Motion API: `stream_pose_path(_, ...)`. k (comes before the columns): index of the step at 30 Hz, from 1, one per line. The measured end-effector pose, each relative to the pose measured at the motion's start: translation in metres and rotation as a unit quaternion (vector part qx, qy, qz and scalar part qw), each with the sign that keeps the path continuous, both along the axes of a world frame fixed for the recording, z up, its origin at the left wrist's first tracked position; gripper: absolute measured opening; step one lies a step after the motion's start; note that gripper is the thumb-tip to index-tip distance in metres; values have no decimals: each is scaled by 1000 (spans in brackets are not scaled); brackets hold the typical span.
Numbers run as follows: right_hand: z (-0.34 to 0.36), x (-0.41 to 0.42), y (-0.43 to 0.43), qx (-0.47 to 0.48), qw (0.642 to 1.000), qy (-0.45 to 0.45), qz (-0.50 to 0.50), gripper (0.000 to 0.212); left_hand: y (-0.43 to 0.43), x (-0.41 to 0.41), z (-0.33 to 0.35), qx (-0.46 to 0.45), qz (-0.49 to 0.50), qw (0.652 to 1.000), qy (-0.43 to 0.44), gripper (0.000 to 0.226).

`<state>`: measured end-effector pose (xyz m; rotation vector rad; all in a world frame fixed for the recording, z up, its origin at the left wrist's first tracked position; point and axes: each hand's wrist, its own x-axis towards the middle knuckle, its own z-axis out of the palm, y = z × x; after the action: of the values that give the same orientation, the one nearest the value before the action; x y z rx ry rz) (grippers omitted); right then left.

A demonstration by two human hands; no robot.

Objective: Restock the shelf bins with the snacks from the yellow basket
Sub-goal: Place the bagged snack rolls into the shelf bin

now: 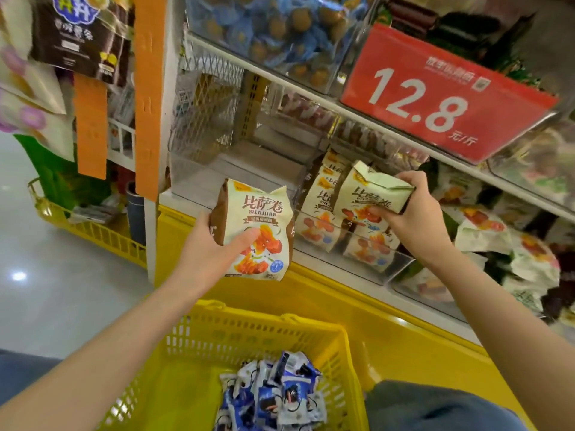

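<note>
1. The clear plastic shelf bin (199, 175) has a low front wall. Its left side is open room. A row of cream and brown packets (317, 213) stands in its right side.
2. The left hand (214, 247) grips a cream and brown snack packet with orange pictures (258, 225), with the thumb on the front. The packet is upright, just in front of the bin's left side and not inside it.
3. The right hand (413, 219) grips a second packet of the same kind (373, 194) by its top, over the bin's right side. I cannot tell if it touches the row.
4. Just above the bin, a big red price sign with white numbers (435, 94) hangs on the shelf edge. It leaves only a narrow gap over the bin's right side.
5. Higher above the bin, another clear bin holds round snacks in blue wrappers (273, 35).
6. Right of the bin lies a heap of white and green packets (485, 231).
7. Left of the bin, a long orange strip (149, 88) hangs on the post.
8. Below the bin, near the person, is the yellow plastic basket with holes (249, 331). A small pile of blue and white snack packets (273, 396) lies in it.
9. Far left of the bin, a second yellow basket (93, 231) sits on the floor.
</note>
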<state>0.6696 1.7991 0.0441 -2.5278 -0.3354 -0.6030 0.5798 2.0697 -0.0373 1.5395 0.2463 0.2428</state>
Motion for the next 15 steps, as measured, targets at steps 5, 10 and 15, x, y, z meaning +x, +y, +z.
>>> stream_pose_path(5, -6, 13, -31, 43, 996, 79, -23, 56, -11, 12, -3, -14, -15, 1000, -2, 47)
stream_pose_path(10, -7, 16, -51, 20, 988, 148, -47, 55, -24, 20, -7, -27, -29, 999, 2, 45)
stream_pose_path(15, 22, 14, -43, -84, 982, 162, -45, 82, -28, 25, -11, -23, -32, 999, 13, 49)
